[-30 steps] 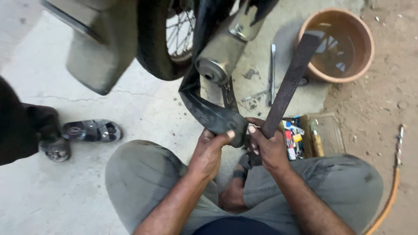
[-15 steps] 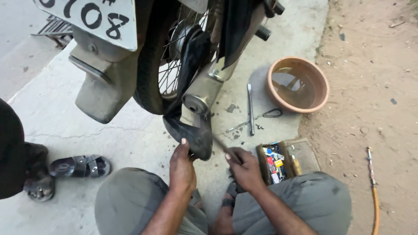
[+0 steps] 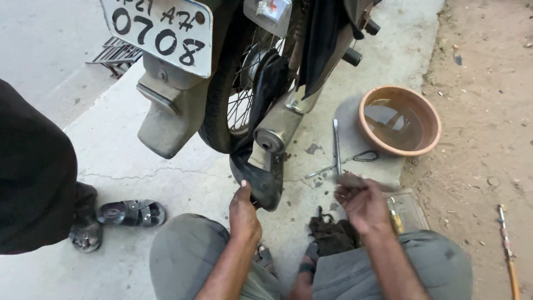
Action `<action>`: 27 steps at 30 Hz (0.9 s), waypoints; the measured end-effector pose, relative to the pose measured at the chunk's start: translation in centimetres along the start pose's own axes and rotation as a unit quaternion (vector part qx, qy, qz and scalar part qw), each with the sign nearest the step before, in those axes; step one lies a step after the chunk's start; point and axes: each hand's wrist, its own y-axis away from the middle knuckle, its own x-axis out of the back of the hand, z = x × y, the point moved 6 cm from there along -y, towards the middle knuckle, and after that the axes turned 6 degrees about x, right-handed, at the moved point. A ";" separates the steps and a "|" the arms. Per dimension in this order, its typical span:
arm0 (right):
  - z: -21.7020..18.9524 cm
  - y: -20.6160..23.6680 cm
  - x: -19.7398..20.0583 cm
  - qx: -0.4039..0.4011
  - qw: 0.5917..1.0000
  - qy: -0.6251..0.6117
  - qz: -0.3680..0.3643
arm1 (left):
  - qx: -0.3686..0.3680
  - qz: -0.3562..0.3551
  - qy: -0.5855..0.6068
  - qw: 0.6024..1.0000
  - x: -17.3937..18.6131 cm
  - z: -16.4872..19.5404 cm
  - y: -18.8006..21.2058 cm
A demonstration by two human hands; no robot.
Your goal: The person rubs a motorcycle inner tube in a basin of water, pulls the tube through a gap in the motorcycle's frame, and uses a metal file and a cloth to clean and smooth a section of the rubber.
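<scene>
the wheel (image 3: 222, 111) stands at the top middle, with the plate (image 3: 161, 30) to its left and the exhaust (image 3: 280, 130) to its right. the tube (image 3: 261, 166) hangs from the wheel down to the left hand (image 3: 244, 214), which touches it. the right hand (image 3: 363, 205) is well to the right, near the tools (image 3: 337, 150) on the floor. the bowl (image 3: 430, 119) sits right of the tools. a sandal (image 3: 131, 213) lies left of the left hand.
</scene>
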 end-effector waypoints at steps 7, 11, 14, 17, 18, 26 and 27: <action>-2.1 1.4 -1.2 0.018 0.991 0.108 -0.073 | 0.008 0.010 -0.006 1.000 -0.7 -0.4 0.5; -3.5 2.7 -2.6 0.068 0.885 0.459 0.045 | -0.009 0.001 0.005 1.000 -0.7 0.4 0.6; -4.1 3.5 -3.0 0.052 0.772 0.620 0.128 | 0.023 0.032 -0.012 0.999 -0.1 0.4 0.8; -4.9 4.8 -7.5 0.354 0.589 0.725 -0.049 | 0.002 0.001 0.007 1.000 -0.5 0.5 1.0; -4.5 4.7 -7.2 0.319 0.603 0.730 -0.050 | 0.003 0.001 0.005 1.000 -0.5 0.4 1.1; -1.2 4.0 -6.1 0.162 0.870 0.460 -0.079 | -0.008 -0.008 -0.006 1.000 -0.5 0.3 0.9; -1.2 4.0 -6.1 0.159 0.870 0.460 -0.079 | -0.009 -0.010 -0.003 1.000 -0.5 0.4 0.9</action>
